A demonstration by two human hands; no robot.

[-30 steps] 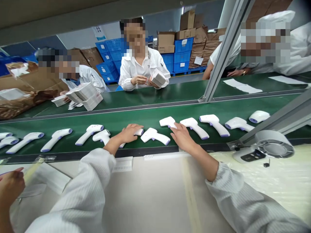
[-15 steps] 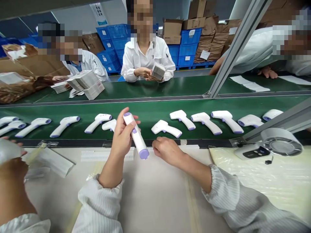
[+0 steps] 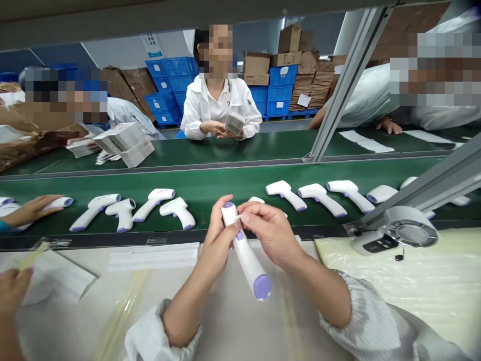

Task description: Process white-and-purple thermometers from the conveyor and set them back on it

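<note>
My left hand is closed around a white forehead thermometer with purple ends, tilted above the workbench with its broad purple end towards me. The fingers of my right hand pinch a small white strip against or just over the upper part of the thermometer; whether it touches I cannot tell. Behind my right hand, another thermometer on the green belt is mostly hidden. To the left of my hands lies one more thermometer.
Several thermometers line the belt. A white strip sheet lies on the bench. At right, a small fan-like device stands on yellowish plastic wrap near a metal post. A co-worker's hand touches a thermometer at left.
My right hand has risen from the bench's far edge to the thermometer, now with a small white strip in its fingers. A co-worker's hand has come onto the belt at left.
</note>
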